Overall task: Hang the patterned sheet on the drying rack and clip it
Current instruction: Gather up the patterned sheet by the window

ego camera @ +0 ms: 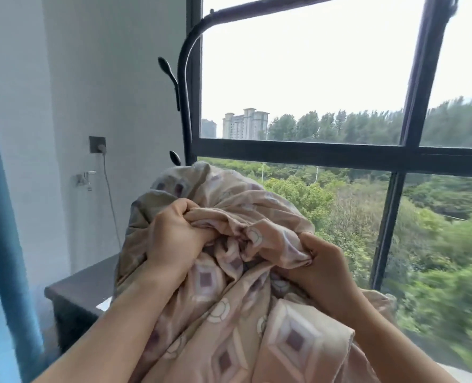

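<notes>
Left hand (pixel 174 236) and right hand (pixel 323 266) both clench the bunched sheet (pixel 229 286); trailing folds may snag the rack (pixel 186 51).

Soft overcast daylight comes through the window (pixel 312 64), its sky blown out white. The wall (pixel 105 64) beside it lies in even grey shade. Trees (pixel 450 286) at lower right smear with motion blur; the window bars (pixel 312 153) bow.
</notes>
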Available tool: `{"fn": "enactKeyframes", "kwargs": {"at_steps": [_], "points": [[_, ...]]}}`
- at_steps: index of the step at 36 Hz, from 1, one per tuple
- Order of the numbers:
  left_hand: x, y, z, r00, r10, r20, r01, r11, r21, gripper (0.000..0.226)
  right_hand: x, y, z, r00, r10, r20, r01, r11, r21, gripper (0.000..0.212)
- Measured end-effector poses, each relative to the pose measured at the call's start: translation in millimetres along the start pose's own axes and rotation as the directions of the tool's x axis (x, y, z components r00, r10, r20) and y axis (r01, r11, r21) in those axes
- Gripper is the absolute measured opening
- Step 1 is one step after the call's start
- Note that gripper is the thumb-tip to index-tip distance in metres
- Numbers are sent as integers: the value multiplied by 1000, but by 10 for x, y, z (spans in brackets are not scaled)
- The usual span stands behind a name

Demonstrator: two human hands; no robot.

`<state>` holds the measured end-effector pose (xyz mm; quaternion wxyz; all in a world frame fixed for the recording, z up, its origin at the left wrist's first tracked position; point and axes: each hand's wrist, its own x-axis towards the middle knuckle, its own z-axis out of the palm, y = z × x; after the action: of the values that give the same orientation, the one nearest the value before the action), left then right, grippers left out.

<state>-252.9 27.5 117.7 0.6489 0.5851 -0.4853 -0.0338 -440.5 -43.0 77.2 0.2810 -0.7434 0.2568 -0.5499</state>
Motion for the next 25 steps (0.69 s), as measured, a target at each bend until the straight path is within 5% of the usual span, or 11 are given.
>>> {"fn": "enactKeyframes", "kwargs": {"at_steps": [6,13,17,19,22,25], "points": [[-202,207,590,993,-63,101,81,980,-183,25,-140,-26,-739,1000,22,-20,-27,958,-286,48],[-333,503,976,988,-15,152,59,957,-284,22,-220,-87,-1272,999,46,-5,-44,923,-382,40],[-279,700,1046,993,20,120,27,928,-371,17,-208,-277,-1461,997,64,35,-52,963,-266,35],[-232,803,1068,994,15,113,35,906,-422,17,-180,-367,-1547,987,102,125,-97,994,-48,47],[-166,921,1103,989,40,142,39,857,-514,20,-107,-424,-1643,973,186,136,-223,909,351,79],[-163,1025,1149,985,98,145,1,828,-561,15,-1,-430,-1593,957,280,70,-289,925,246,114]]}}
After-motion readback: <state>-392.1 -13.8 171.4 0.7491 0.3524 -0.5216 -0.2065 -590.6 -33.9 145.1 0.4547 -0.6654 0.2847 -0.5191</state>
